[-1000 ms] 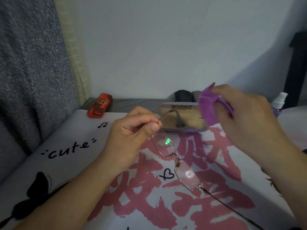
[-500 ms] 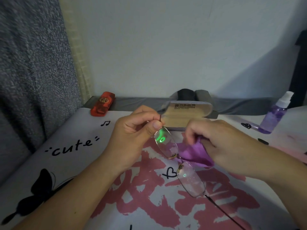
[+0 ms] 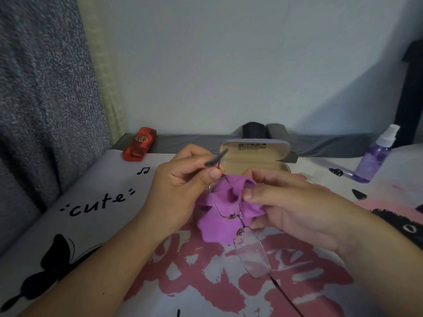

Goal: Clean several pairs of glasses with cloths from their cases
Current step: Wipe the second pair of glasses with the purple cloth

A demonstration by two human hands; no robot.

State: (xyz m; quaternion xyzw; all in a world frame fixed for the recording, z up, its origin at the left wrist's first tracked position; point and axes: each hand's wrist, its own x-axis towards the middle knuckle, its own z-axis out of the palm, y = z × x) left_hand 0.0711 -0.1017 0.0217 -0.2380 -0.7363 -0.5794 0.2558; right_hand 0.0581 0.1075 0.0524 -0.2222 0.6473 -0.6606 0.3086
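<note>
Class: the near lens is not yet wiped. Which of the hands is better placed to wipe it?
Right hand: it grips the purple cloth beside that lens; the left hand pinches the frame.

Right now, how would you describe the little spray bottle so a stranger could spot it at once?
Look along the printed table cover to its far right edge. There the spray bottle stands upright, apart from both hands. Its clear purple body and white nozzle set it apart from the red case at far left and the open tan-lined case in the middle.

Two bare forearms (no sleeves) — short-trimmed nails
</note>
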